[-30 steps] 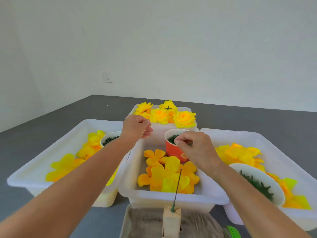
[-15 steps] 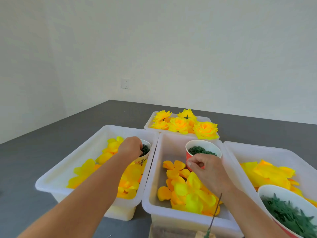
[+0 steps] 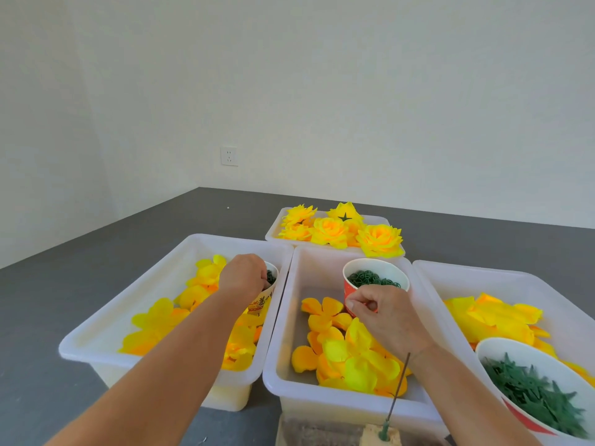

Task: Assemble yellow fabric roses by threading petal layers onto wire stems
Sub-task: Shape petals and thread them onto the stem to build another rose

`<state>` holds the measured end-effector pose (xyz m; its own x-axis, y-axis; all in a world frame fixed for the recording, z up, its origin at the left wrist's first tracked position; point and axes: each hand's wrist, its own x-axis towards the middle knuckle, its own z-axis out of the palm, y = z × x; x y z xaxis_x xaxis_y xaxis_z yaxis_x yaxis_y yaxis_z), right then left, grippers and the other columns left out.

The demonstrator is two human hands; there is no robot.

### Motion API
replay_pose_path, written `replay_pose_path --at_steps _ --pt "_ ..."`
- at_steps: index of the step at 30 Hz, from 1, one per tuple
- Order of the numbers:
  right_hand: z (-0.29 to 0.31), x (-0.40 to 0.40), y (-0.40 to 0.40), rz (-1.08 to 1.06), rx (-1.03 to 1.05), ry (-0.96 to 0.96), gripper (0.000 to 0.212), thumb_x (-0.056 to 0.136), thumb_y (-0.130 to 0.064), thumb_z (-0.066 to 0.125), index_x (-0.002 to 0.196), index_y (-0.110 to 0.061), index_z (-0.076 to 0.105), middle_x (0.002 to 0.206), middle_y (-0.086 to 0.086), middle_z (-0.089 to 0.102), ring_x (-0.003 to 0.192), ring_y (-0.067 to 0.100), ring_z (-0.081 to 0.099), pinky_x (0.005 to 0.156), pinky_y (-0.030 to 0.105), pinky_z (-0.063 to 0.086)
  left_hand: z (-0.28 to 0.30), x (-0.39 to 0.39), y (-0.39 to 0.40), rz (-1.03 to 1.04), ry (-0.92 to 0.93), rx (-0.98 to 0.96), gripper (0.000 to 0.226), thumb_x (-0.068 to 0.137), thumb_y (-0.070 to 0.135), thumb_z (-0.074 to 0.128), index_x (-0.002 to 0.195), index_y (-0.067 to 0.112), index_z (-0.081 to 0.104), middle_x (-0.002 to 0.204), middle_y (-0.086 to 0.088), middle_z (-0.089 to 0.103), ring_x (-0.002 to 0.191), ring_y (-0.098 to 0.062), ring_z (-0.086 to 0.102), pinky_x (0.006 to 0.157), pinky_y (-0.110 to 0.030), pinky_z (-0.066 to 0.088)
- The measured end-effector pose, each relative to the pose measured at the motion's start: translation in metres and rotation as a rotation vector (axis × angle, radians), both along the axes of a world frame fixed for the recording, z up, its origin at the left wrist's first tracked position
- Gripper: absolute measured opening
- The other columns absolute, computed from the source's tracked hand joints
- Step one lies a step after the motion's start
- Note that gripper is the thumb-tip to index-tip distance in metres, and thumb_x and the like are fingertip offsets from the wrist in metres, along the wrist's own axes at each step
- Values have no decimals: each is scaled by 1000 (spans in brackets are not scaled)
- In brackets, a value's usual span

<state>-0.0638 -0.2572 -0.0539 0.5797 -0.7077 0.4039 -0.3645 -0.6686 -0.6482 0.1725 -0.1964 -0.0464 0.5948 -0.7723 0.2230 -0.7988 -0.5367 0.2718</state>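
- Risk: left hand point(image 3: 242, 275) has its fingertips down in the paper cup point(image 3: 264, 296) in the left bin point(image 3: 106, 320). The cup looks light and sits on loose petals, so a sideways pull could tip it and spill the small green parts.
- Risk: right forearm passes right beside the wire stem point(image 3: 396, 394) standing in its block point(image 3: 380, 436) at the near edge. Pulling the elbow back could knock or bend it.
- Risk: right hand point(image 3: 384, 312) looks pinched on something tiny, too small to identify, and it could drop into the petal layers point(image 3: 341, 352) below.
- Left hand: curled, knuckles up, fingers inside the cup. Can't tell whether it has a piece.
- Right hand: thumb and forefinger pinched together, just in front of the red cup point(image 3: 375, 278) of green rings, over the middle bin point(image 3: 289, 317).
- Stem is bare, nothing threaded yet. Finished roses point(image 3: 341, 230) lie in the far tray.
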Motion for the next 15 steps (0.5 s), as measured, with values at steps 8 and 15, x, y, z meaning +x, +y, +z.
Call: replay_pose_path --at_steps 8,15 --pt "0 0 0 7 1 -12 19 85 -14 67 70 -26 67 69 -19 62 68 -1 55 73 17 43 1 4 4 114 125 -215 11 78 21 74 79 11 72 88 -5 69 77 -18 58 66 -25 45" --pt "0 0 0 8 4 -26 15 85 -15 67 72 -24 70 70 -20 63 71 -2 57 72 12 42 4 6 7 175 266 -374 13 83 13 69 81 1 73 81 -14 69 74 -26 63 68 -32 53"
